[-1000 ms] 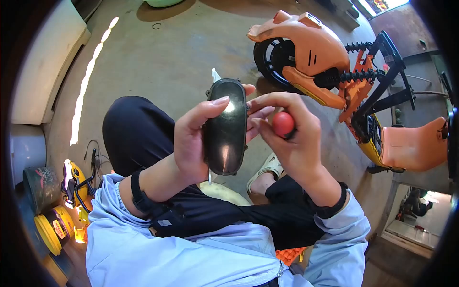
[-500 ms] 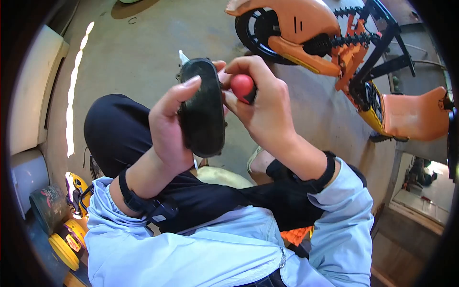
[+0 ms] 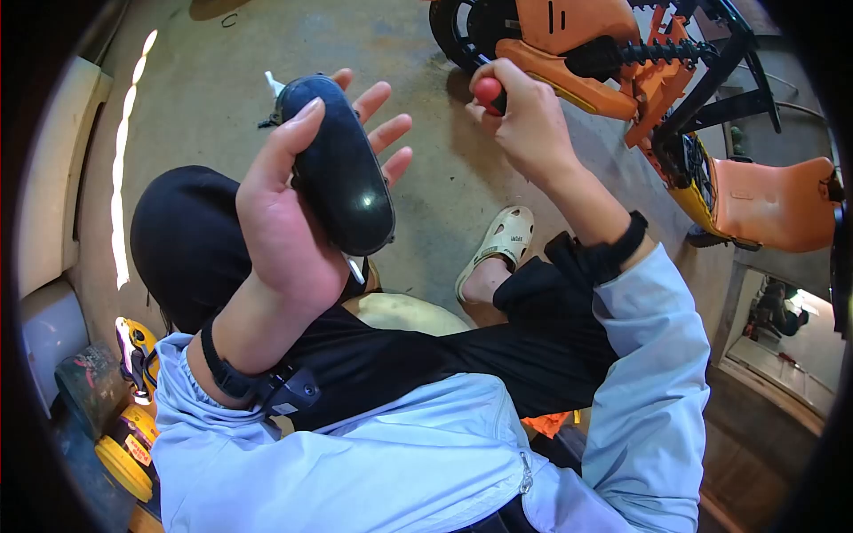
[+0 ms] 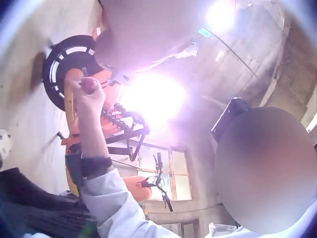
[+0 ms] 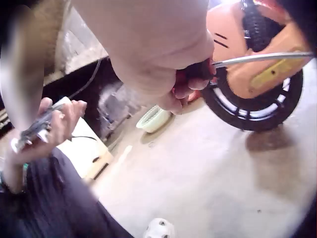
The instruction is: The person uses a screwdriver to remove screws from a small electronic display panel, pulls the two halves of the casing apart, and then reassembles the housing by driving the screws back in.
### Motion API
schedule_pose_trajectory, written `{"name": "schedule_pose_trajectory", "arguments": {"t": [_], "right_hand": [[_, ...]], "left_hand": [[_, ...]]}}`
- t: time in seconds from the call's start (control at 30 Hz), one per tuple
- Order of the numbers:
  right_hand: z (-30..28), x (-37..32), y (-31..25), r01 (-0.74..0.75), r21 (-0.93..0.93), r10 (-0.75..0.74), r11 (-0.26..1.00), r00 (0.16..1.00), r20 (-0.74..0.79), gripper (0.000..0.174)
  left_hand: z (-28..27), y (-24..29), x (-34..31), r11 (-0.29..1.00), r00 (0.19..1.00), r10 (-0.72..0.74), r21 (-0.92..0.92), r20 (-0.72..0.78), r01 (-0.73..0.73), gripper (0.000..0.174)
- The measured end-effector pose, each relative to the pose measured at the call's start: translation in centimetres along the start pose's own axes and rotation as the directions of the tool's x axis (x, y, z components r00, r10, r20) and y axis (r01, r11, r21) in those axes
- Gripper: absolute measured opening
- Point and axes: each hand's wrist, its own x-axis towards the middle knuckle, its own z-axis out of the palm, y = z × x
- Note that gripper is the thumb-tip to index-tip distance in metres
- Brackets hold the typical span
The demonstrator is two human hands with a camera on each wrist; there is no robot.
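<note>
My left hand (image 3: 284,213) holds a glossy black oval housing (image 3: 346,169), its thumb over the near edge and its other fingers spread out behind. A white strip (image 3: 274,83) sticks out past the housing's upper end. Away to the right, my right hand (image 3: 533,129) grips a screwdriver (image 3: 488,91) by its red and black handle. In the right wrist view the long metal shaft (image 5: 262,58) points away from the fist, overlapping the orange vehicle. The left wrist view mostly hides the housing behind the left hand.
An orange two-wheeler body (image 3: 569,53) with black springs stands at the upper right. One foot in a pale clog (image 3: 504,240) rests on the floor. Buckets, one of them yellow (image 3: 124,466), line the left side. A pale green basin (image 5: 154,119) lies farther off.
My right hand has drawn the screwdriver away from the housing, to the right. The left hand has moved left and up with the housing, and its fingers now spread apart.
</note>
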Motion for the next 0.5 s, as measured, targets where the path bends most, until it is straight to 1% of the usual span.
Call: {"name": "schedule_pose_trajectory", "arguments": {"t": [0.03,0.1,0.13,0.2,0.23,0.3,0.33,0.4,0.43,0.5], "right_hand": [[0.8,-0.1,1.9,-0.062,-0.062,0.066,0.996,0.996,0.062,0.026],[3.1,-0.8,5.6,-0.123,-0.173,0.153,0.977,0.973,0.173,0.025],[4.5,-1.4,7.1,-0.121,-0.173,0.152,0.977,0.972,0.178,0.025],[7.4,-2.6,10.0,-0.177,-0.243,0.245,0.954,0.926,0.287,0.027],[8.8,-3.0,11.0,-0.171,-0.242,0.24,0.955,0.926,0.291,0.027],[11.3,-4.2,12.6,-0.264,-0.288,0.36,0.921,0.86,0.361,0.028],[12.4,-4.7,13.4,-0.258,-0.285,0.354,0.923,0.86,0.367,0.028],[14.4,-5.4,14.7,-0.312,-0.315,0.423,0.897,0.811,0.403,0.029],[15.1,-5.6,15.0,-0.309,-0.312,0.42,0.899,0.81,0.408,0.029],[16.3,-5.9,15.5,-0.346,-0.319,0.459,0.882,0.78,0.424,0.029]], "left_hand": [[-0.2,0.1,0.0,1.0,1.0,-0.017,0.004,-0.01,0.017,0.057],[-0.4,0.1,0.0,0.999,0.999,-0.036,0.004,-0.022,0.036,0.056],[-0.3,0.1,0.0,0.999,0.999,-0.041,0.004,-0.036,0.041,0.056],[-0.3,0.1,0.1,0.999,0.998,-0.043,0.002,-0.056,0.043,0.057],[-0.3,0.1,0.2,0.998,0.995,-0.063,-0.003,-0.079,0.063,0.057],[-0.3,0.2,0.3,0.997,0.991,-0.079,-0.01,-0.11,0.079,0.057],[-0.4,0.2,0.3,0.996,0.988,-0.091,-0.021,-0.122,0.09,0.058],[-0.5,0.2,0.6,0.995,0.985,-0.097,-0.03,-0.14,0.094,0.058],[-0.5,0.2,0.8,0.995,0.984,-0.096,-0.024,-0.15,0.094,0.059],[-0.5,0.2,1.0,0.996,0.982,-0.09,-0.017,-0.166,0.088,0.059]]}}
